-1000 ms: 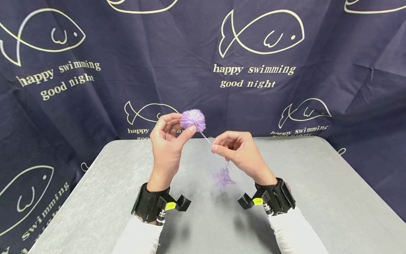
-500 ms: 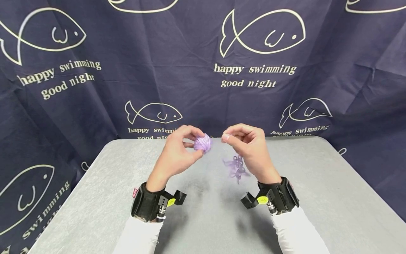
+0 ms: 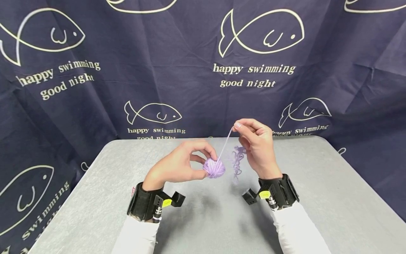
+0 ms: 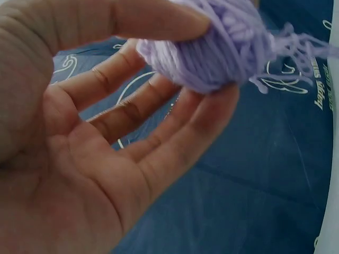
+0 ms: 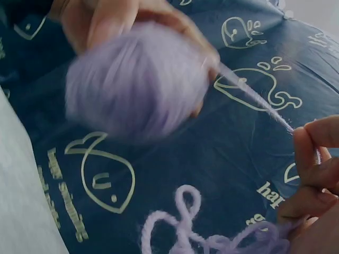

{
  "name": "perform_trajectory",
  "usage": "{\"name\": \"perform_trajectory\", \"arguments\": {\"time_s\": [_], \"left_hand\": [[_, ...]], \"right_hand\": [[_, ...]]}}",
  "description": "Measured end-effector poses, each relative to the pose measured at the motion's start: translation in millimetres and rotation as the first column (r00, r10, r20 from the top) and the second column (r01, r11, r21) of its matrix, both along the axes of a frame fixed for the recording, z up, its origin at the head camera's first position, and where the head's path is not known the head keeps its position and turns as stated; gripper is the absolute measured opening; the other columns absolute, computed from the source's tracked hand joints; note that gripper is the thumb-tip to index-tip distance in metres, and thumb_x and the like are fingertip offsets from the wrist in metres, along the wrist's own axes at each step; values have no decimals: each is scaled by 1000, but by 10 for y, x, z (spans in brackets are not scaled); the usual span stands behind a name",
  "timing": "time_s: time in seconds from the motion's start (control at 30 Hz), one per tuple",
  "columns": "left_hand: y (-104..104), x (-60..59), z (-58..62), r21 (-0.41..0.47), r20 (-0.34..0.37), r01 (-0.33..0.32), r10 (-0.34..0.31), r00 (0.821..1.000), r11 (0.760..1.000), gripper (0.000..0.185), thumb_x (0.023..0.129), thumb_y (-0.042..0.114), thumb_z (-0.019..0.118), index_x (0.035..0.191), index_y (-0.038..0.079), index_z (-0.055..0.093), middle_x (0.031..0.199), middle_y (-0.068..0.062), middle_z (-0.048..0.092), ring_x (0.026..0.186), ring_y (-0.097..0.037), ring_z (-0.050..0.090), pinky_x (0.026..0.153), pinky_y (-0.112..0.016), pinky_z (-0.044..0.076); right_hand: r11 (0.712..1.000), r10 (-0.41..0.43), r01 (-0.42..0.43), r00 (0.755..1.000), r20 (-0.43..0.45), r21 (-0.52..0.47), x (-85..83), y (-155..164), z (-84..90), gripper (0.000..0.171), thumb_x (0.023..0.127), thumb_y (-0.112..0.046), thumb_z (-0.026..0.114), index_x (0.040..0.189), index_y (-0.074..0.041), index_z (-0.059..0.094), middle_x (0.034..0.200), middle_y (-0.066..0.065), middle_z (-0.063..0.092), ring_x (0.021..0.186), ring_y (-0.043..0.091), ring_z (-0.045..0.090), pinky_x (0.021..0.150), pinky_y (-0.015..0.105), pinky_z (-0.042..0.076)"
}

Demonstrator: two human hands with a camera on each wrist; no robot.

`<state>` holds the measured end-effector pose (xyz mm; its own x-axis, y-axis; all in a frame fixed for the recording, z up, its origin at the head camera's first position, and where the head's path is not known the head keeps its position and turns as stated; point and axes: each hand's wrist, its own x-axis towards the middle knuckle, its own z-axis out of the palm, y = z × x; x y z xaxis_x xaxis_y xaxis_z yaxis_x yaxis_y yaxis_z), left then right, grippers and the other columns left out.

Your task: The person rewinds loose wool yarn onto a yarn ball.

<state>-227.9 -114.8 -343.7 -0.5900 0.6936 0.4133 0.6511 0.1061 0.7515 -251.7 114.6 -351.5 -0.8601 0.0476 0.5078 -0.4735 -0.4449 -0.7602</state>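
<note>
Two hands up over the grey bench (image 3: 317, 197), both on lilac yarn. Left hand (image 3: 177, 165) pinches a small yarn ball (image 3: 214, 168) between thumb and fingertips, held in the air above the bench, roughly centre of the head view. Ball is pale purple, round-ish, tightly wound, strands running mostly parallel across it; fuzzy surface, a few loose ends sticking out on one side in the left wrist view (image 4: 222, 47). In the right wrist view it is blurred (image 5: 137, 79).

One taut strand (image 3: 224, 146) runs from the ball up and right to the right hand (image 3: 257, 148), which pinches it between thumb and forefinger, held higher than the ball. Below that pinch a curly, kinked tangle of loose yarn (image 3: 237, 162) dangles beside the right palm, same lilac, loops visible close up (image 5: 185, 222).

Black wrist straps on both arms, white sleeves. Navy fish-print backdrop (image 3: 95, 88) behind the bench.
</note>
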Motion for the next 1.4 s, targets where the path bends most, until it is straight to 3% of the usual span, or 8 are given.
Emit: {"name": "perform_trajectory", "arguments": {"time_s": [0.17, 0.37, 0.63, 0.9, 1.03, 1.17, 1.27, 1.4], "left_hand": [[3, 38, 32, 125, 38, 70, -76, 996, 990, 37, 74, -15, 72, 104, 6, 65, 109, -9, 61, 101, -26, 62, 86, -43, 60], [46, 46, 52, 391, 69, 43, -76, 995, 919, 37, 72, -22, 74, 102, -6, 59, 110, -13, 59, 103, -27, 61, 87, -45, 60], [133, 34, 47, 627, 182, -202, 111, 977, 753, 42, 72, -23, 71, 105, 1, 62, 109, -6, 62, 98, -17, 64, 85, -33, 60], [163, -30, 16, 614, 267, -432, 341, 901, 660, 37, 74, -19, 74, 105, -1, 62, 108, -7, 60, 93, -17, 64, 83, -31, 60], [168, -68, -30, 549, 214, -522, 494, 843, 652, 36, 74, -16, 76, 105, -7, 61, 110, -10, 60, 92, -19, 63, 79, -29, 61], [156, -100, -70, 439, 120, -591, 607, 785, 677, 35, 74, -11, 77, 105, -4, 62, 108, -12, 63, 91, -22, 64, 77, -30, 61], [142, -114, -95, 370, 63, -602, 627, 776, 708, 34, 74, -8, 77, 104, -2, 63, 105, -13, 64, 91, -24, 67, 78, -33, 62], [130, -116, -117, 305, 26, -587, 610, 792, 750, 34, 72, -9, 76, 103, -2, 63, 105, -14, 64, 90, -26, 69, 78, -36, 62]], "right_hand": [[966, -105, 101, 994, 5, 238, -46, 7, -47, 2, 89, 2, 74, 91, 3, 74, 76, 1, 71, 54, 7, 47, 45, 19, 28], [840, -81, 91, 996, -43, 535, -41, 15, -79, 9, 88, -2, 76, 93, 4, 74, 78, 4, 72, 59, 10, 54, 54, 21, 43], [710, 27, 56, 994, -106, 702, 25, -23, -48, 2, 87, -4, 76, 89, -5, 75, 70, 1, 64, 48, 10, 38, 43, 22, 29], [679, 47, 65, 990, -131, 731, 111, -75, -6, 9, 88, -6, 76, 86, -15, 76, 72, 0, 66, 46, 12, 38, 41, 22, 28], [688, 42, 79, 988, -149, 721, 126, -86, -5, 7, 88, -6, 77, 87, -13, 76, 72, 0, 65, 46, 12, 39, 41, 22, 29], [717, 29, 94, 986, -164, 690, 124, -82, -8, 4, 87, -6, 77, 89, -9, 76, 71, 2, 64, 46, 12, 38, 41, 22, 29], [751, 14, 100, 986, -167, 652, 125, -75, -2, 4, 87, -5, 77, 89, -8, 76, 70, 2, 63, 47, 12, 37, 41, 23, 28], [812, 9, 82, 988, -152, 577, 123, -59, 11, 5, 86, -2, 77, 90, -5, 75, 71, 5, 65, 49, 12, 39, 43, 23, 30]]}}
